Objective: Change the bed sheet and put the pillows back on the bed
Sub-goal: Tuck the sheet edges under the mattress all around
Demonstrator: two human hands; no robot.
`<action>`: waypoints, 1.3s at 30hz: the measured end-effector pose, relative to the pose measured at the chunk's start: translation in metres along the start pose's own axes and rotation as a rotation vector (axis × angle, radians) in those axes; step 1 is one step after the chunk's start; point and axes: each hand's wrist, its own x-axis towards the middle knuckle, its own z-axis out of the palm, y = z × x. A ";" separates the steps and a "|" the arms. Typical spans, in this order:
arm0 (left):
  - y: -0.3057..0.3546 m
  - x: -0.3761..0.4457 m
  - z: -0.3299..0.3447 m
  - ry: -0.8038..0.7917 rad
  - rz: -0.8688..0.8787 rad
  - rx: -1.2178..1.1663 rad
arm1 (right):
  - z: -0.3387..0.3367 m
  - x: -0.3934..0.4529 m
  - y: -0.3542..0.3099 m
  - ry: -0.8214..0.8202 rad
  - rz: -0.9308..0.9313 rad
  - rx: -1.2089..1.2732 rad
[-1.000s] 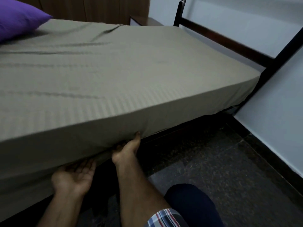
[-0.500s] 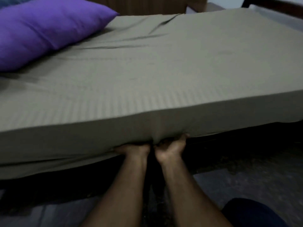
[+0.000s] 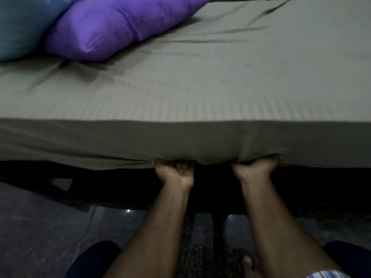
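Head: sheet [image 3: 200, 109] hem in both grips

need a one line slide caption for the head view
Both hands, left hand and right hand, grip the grey-green striped bed sheet's lower edge; purple pillow and blue pillow lie behind.

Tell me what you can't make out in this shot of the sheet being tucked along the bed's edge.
- Fingertips of the left hand and right hand, head view: curled under the bed sheet hem.
- Blue pillow: cut off by the top and left edges.
- Purple pillow: upper part cropped by the top edge.
- Under the bed: too dark to read.
- Far side and both ends of the bed: out of frame.
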 end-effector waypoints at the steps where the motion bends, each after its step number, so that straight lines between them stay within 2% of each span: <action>1: -0.001 0.004 0.004 -0.026 0.021 -0.037 | -0.007 0.001 -0.001 -0.048 -0.017 0.036; 3: -0.001 0.008 0.014 -0.077 0.062 -0.094 | -0.011 -0.003 0.000 -0.101 -0.016 -0.044; 7: 0.006 0.010 0.030 -0.057 0.076 -0.172 | -0.018 -0.019 0.025 0.101 0.065 -0.113; 8: 0.007 0.004 0.029 -0.097 0.063 -0.146 | -0.018 -0.023 0.036 0.111 0.091 -0.139; 11: 0.025 -0.004 0.014 -0.185 0.001 0.055 | -0.002 -0.035 0.070 0.005 0.187 -0.155; 14: 0.054 -0.009 -0.010 -0.116 -0.095 0.199 | 0.006 -0.023 0.087 -0.049 0.140 -0.037; 16: 0.078 -0.012 -0.032 -0.024 -0.042 0.242 | 0.010 -0.020 0.092 -0.071 0.123 0.014; 19: 0.123 -0.006 -0.054 0.053 0.143 0.102 | 0.009 -0.019 0.102 -0.099 0.081 0.033; 26: 0.141 0.015 -0.022 -0.017 0.221 -0.044 | -0.001 -0.035 0.102 -0.116 0.120 -0.012; 28: 0.148 0.019 -0.017 -0.043 0.224 -0.056 | -0.008 -0.049 0.105 -0.126 0.175 -0.100; 30: 0.157 0.019 -0.015 -0.013 0.175 -0.006 | -0.010 -0.065 0.114 -0.141 0.246 -0.288; 34: 0.167 0.011 -0.041 0.064 0.138 0.249 | 0.006 -0.098 0.148 -0.226 0.344 -0.609; 39: 0.178 -0.009 -0.100 0.091 -0.015 0.526 | 0.038 -0.123 0.206 -0.268 0.414 -0.765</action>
